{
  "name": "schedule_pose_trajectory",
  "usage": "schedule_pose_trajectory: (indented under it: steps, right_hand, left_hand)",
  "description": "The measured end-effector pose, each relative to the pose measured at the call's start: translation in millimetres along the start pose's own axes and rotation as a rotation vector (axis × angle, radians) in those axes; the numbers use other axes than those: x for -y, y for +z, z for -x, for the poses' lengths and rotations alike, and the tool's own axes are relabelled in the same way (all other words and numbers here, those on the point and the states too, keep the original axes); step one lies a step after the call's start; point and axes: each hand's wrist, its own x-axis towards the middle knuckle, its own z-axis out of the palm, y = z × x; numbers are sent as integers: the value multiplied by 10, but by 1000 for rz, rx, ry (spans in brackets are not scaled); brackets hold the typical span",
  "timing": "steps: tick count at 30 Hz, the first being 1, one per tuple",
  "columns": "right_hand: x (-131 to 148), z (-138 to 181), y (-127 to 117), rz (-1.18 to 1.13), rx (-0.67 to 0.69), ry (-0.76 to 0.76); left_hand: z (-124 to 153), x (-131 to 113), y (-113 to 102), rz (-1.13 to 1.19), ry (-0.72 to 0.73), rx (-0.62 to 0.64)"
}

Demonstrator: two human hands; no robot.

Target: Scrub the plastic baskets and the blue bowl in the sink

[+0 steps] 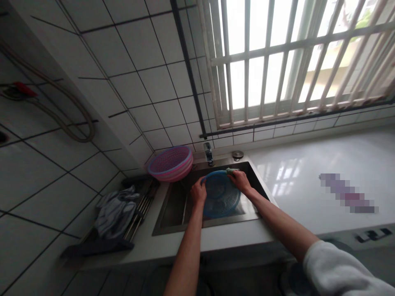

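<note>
A round blue plastic colander (220,195) is held tilted over the steel sink (168,211). My left hand (199,191) grips its rim on the left side, fingers closed. At the upper right of the rim, my right hand (241,180) is closed around a small pale green cloth (231,171), pressed against the colander's edge. The cloth is mostly hidden by the fingers, so its exact kind is hard to tell. Just behind the colander stands the chrome faucet (208,154); no stream of water can be made out.
Pink baskets (170,164) lean at the sink's back left corner. A striped cloth (116,211) lies over a metal rack (140,213) on the left. A drain stopper (237,155) sits behind the sink. The white counter (304,176) runs right, with a blurred-out item on it, below a barred window.
</note>
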Motion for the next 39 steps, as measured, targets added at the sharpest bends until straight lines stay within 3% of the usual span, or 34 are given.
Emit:
schedule_pose_trajectory:
  steps: [7, 14, 17, 21, 23, 28, 33, 36, 39]
  right_hand:
    - [-33, 22, -8, -15, -49, 44]
    - [177, 73, 34, -23, 4, -120]
    - [135, 41, 53, -41, -23, -95]
    - [-72, -27, 34, -51, -125, 54]
    - [-155, -39, 18, -56, -143, 85]
    - [-76, 12, 17, -30, -62, 42]
    - [228, 77, 96, -28, 108, -183]
    - [271, 64, 112, -53, 119, -199]
    - [150, 21, 73, -75, 38, -71]
  left_hand:
    - [22, -33, 73, 27, 101, 37]
    - [98, -120, 126, -1, 253, 94]
    - [89, -106, 115, 35, 202, 48]
    - [11, -16, 80, 88, 16, -72]
    - [-31, 33, 71, 105, -25, -71]
    - [-52, 64, 125, 148, 53, -1]
    - [23, -40, 168, 97, 217, 170]
    - [32, -63, 110, 1, 128, 163]
    - [2, -23, 30, -24, -10, 49]
